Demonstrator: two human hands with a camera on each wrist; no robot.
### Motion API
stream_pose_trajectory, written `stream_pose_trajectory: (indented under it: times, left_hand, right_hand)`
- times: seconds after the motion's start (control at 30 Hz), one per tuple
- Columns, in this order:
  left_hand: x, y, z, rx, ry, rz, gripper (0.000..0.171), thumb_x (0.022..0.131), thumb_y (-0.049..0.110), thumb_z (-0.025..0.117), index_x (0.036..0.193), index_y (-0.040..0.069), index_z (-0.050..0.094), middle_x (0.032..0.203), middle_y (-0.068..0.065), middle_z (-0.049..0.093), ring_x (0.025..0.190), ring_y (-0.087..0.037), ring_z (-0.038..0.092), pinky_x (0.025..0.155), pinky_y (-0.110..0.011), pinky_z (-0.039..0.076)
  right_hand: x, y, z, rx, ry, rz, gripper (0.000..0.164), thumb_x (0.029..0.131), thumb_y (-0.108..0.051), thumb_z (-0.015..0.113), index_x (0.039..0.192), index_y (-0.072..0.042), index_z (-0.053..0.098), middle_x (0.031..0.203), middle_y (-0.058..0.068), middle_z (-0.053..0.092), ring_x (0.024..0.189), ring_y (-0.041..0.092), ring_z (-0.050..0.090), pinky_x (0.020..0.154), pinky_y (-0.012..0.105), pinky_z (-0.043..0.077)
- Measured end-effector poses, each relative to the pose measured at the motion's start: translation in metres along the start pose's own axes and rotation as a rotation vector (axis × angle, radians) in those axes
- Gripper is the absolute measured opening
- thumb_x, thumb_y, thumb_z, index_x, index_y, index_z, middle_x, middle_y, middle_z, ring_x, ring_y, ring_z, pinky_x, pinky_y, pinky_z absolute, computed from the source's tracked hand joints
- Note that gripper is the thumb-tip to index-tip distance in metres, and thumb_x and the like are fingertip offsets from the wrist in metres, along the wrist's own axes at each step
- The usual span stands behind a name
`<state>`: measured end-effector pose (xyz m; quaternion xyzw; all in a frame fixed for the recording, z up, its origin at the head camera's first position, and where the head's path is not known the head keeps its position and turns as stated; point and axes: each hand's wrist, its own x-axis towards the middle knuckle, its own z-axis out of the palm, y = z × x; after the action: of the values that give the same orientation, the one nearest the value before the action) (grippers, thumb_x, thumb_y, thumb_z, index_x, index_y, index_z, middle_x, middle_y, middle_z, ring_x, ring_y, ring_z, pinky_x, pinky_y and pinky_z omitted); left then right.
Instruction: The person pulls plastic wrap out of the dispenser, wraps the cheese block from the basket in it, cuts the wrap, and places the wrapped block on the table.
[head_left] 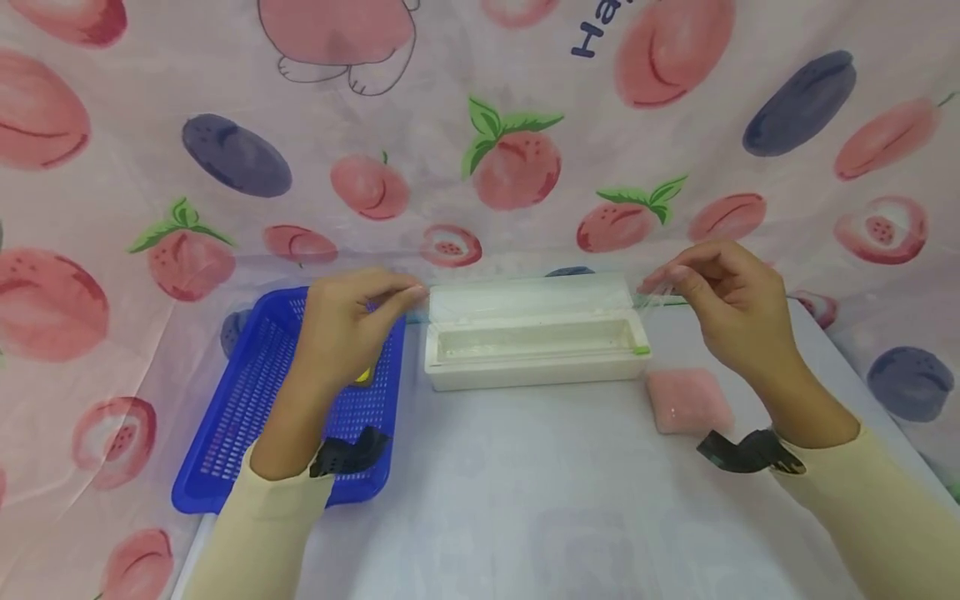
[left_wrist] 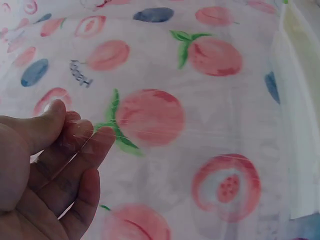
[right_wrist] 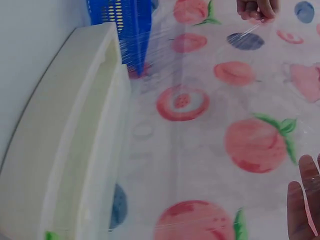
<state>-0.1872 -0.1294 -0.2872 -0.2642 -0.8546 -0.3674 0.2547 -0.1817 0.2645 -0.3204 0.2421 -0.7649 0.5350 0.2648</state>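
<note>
Clear plastic film (left_wrist: 150, 131) is stretched between my two hands, hard to see except for its creases. My left hand (head_left: 337, 333) pinches one end between thumb and fingertips, above the blue basket's right side. My right hand (head_left: 742, 312) pinches the other end, where the film bunches into pale folds. Between the hands stands a long white box (head_left: 536, 373) with its lid (head_left: 525, 300) raised at the back. The box's inside shows as a long pale trough, with a small green piece (head_left: 641, 350) on its right front rim.
A blue perforated basket (head_left: 243, 417) stands left of the box, with a partly hidden yellow item (head_left: 363, 377) inside. A pink square, pillow-like thing (head_left: 688, 402) lies right of the box on the white table (head_left: 517, 475). Fruit-printed cloth (head_left: 420, 125) hangs behind.
</note>
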Motion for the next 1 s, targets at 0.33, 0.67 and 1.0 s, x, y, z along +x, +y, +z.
stream_pose_trajectory:
  times: [0.33, 0.67, 1.0]
  left_hand:
    - [-0.024, 0.035, -0.029, -0.109, -0.071, 0.085, 0.017, 0.083, -0.004, 0.079, 0.092, 0.010, 0.081, 0.084, 0.000, 0.075, 0.079, -0.006, 0.066, 0.073, -0.013, 0.051]
    - [-0.099, 0.046, -0.035, -0.350, -0.353, 0.323, 0.014, 0.100, 0.013, 0.065, 0.107, 0.015, 0.077, 0.104, -0.001, 0.074, 0.091, -0.009, 0.068, 0.079, -0.014, 0.055]
    - [-0.175, 0.028, 0.001, -0.422, -0.750, 0.148, 0.022, 0.103, 0.017, 0.061, 0.117, 0.027, 0.075, 0.115, 0.017, 0.074, 0.105, 0.001, 0.068, 0.088, -0.018, 0.053]
  right_hand:
    - [-0.019, -0.040, -0.007, 0.221, -0.030, -0.112, 0.012, 0.094, 0.009, 0.064, 0.098, 0.020, 0.058, 0.091, 0.003, 0.076, 0.085, 0.010, 0.074, 0.084, 0.015, 0.056]
    - [-0.083, -0.045, -0.035, 0.461, -0.414, -0.123, 0.013, 0.094, 0.016, 0.056, 0.102, 0.009, 0.064, 0.116, 0.011, 0.073, 0.109, 0.015, 0.068, 0.092, 0.018, 0.055]
    - [-0.163, -0.008, -0.021, 0.325, -0.804, -0.080, 0.046, 0.083, 0.020, 0.063, 0.112, -0.015, 0.066, 0.107, -0.004, 0.071, 0.094, 0.007, 0.066, 0.075, 0.020, 0.052]
